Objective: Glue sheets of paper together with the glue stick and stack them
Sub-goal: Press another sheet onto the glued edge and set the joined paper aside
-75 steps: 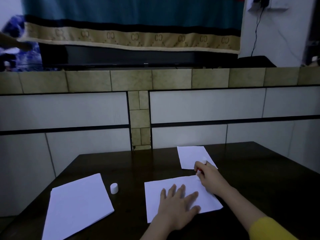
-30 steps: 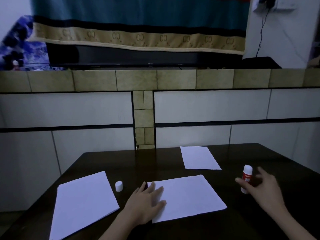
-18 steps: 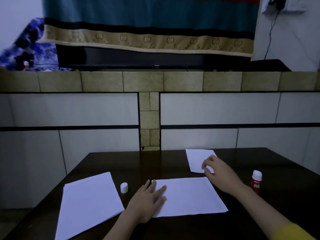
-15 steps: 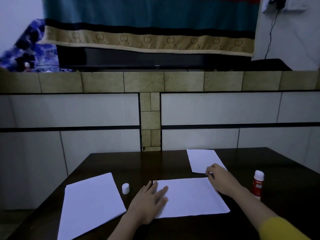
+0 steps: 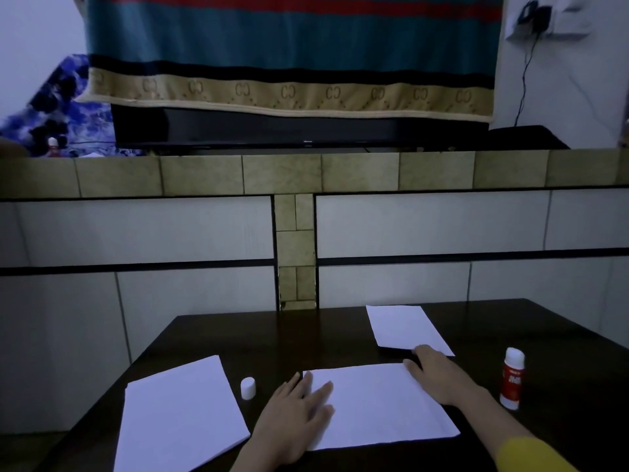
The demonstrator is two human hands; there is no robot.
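In the head view a dark table (image 5: 340, 338) fills the lower part. A white sheet (image 5: 377, 403) lies at the middle near the front edge. The left hand (image 5: 299, 413) rests flat on that sheet's 9 o'clock edge, fingers straight and spread, holding nothing. At the sheet's 1 o'clock corner the right hand (image 5: 439, 378) reaches toward a smaller far sheet (image 5: 406, 327), its fingertips at that sheet's near edge, which looks slightly lifted; the light is dim, so whether the fingers pinch the paper or only touch it I cannot tell. The glue stick (image 5: 512, 379) stands upright and uncapped at 3 o'clock of the middle sheet, apart from the right hand. Its white cap (image 5: 247, 388) stands at 9 o'clock, just beside the left hand. A stack of paper (image 5: 180, 413) lies farther toward 9 o'clock, near the table's corner.
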